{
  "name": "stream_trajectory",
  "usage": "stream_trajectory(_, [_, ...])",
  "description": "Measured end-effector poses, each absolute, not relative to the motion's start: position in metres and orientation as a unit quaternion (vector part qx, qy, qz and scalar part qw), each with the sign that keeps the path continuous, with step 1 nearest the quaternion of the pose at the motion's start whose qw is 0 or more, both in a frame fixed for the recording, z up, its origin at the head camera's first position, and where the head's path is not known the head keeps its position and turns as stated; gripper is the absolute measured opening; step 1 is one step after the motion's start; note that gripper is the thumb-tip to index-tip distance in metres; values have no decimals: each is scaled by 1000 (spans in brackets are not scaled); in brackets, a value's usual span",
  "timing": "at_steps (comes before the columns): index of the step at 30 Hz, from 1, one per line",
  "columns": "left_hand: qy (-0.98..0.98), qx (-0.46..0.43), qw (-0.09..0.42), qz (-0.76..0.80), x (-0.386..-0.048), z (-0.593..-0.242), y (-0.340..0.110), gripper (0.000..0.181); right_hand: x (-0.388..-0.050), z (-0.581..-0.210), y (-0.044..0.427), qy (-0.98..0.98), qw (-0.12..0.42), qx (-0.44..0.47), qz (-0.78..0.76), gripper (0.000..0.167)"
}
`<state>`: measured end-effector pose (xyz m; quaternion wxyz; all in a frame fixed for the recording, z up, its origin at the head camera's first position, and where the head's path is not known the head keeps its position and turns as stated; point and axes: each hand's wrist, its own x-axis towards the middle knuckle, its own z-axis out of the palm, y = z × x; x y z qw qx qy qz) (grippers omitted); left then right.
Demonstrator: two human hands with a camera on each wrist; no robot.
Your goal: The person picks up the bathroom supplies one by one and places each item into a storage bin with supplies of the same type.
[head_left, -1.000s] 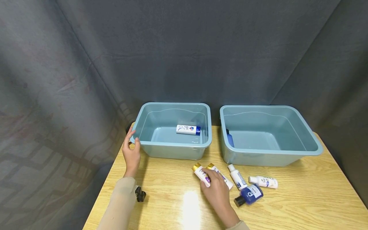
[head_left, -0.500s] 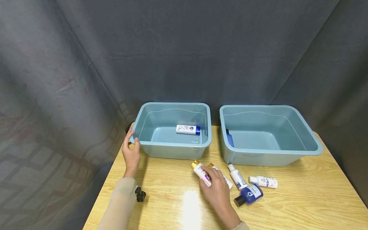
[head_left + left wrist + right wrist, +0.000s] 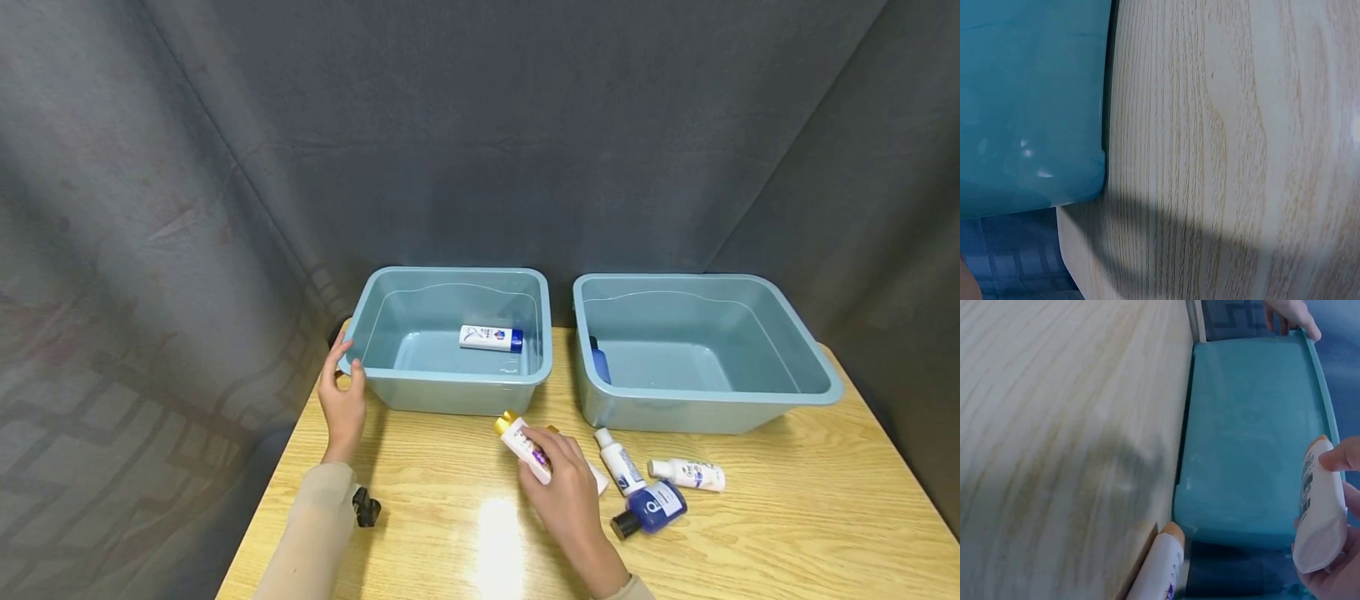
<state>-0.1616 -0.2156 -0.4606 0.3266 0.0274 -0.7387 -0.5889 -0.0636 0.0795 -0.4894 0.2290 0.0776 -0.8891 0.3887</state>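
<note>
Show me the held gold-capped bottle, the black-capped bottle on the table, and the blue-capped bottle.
Gold-capped bottle (image 3: 1322, 509), right wrist view: white body.
Black-capped bottle (image 3: 650, 510), head view: blue body.
Blue-capped bottle (image 3: 490, 338), head view: white body.

The left bin (image 3: 450, 397) and right bin (image 3: 667, 417) stand side by side on the table (image 3: 427, 500) before a curtain (image 3: 480, 142), each containing a bottle (image 3: 487, 338). Three bottles (image 3: 622, 465) lie before the right bin; to their left lies another bottle (image 3: 598, 478), and left of that, one bottle (image 3: 525, 451) in the right hand (image 3: 564, 500).
</note>
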Motion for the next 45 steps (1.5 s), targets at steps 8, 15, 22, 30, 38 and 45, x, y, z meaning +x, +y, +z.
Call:
stream_trajectory(8, [-739,29,326,-589,-161,-460,-216,35,-66,-480,79,-877,258,107,391,53])
stream_trajectory(15, [-739,31,325,-589,-162,-461,-217,35,-70,-475,79,-864,285,140,391,51])
stream_trajectory(22, [-736,25,326,-593,-164,-463,-218,35,-75,-469,81,-853,296,167,396,53])
stream_trajectory(30, [-732,28,329,-596,-165,-464,-218,35,-80,-462,79,-844,293,185,409,50])
stream_trajectory(38, [-736,29,329,-591,-163,-462,-218,35,-87,-454,74,-834,314,208,402,50])
stream_trajectory(45, [-737,30,324,-593,-161,-462,-219,35,-94,-448,71,-834,298,221,408,44])
